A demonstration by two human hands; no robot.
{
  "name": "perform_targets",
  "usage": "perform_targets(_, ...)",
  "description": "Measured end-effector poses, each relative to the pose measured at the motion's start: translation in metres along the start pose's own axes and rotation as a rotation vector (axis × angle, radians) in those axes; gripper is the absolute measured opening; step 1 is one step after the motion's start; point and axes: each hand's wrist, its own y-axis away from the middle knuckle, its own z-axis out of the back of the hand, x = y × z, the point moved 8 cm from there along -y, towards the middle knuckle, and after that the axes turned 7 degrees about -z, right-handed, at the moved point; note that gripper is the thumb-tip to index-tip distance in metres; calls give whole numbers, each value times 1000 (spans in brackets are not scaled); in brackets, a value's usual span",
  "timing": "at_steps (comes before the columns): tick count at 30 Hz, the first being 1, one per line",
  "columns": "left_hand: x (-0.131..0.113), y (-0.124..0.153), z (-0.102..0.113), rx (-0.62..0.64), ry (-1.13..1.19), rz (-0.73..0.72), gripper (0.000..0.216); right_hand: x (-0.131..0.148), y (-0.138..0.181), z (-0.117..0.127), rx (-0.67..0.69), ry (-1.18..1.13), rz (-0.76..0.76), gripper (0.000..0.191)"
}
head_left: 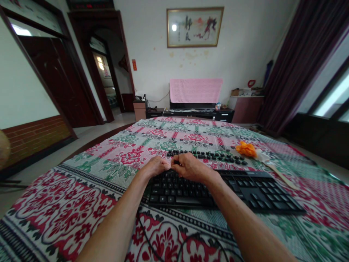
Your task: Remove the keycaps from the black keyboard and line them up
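Observation:
A black keyboard (196, 198) lies on the patterned cloth in front of me, its right part with a bare patch where no keycaps sit. Over its upper left area, my left hand (156, 166) is closed, fingertips pinched together. My right hand (191, 168) is beside it, thumb and fingers curled into a pinch, and the two hands' fingertips meet. Whatever is between them is too small or hidden to make out. Loose black keycaps (218, 156) lie in rows on the cloth just behind the keyboard, partly covered by my right hand.
An orange bunched cloth or flower-like thing (246, 149) lies right of the keycaps. Near it is a flat, light-coloured handle (282, 176). A black cable (147, 234) runs over the tablecloth (68, 203) nearest me. A pink cloth (196, 91) covers a screen at the far wall.

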Motion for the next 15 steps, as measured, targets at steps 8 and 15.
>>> perform_targets(8,-6,1,2,2,-70,-23,22,-10,-1,-2,-25,-53,-12,14)
perform_targets(15,-13,2,2,18,-122,-74,25,-26,-3,-5,-39,-127,-112,15)
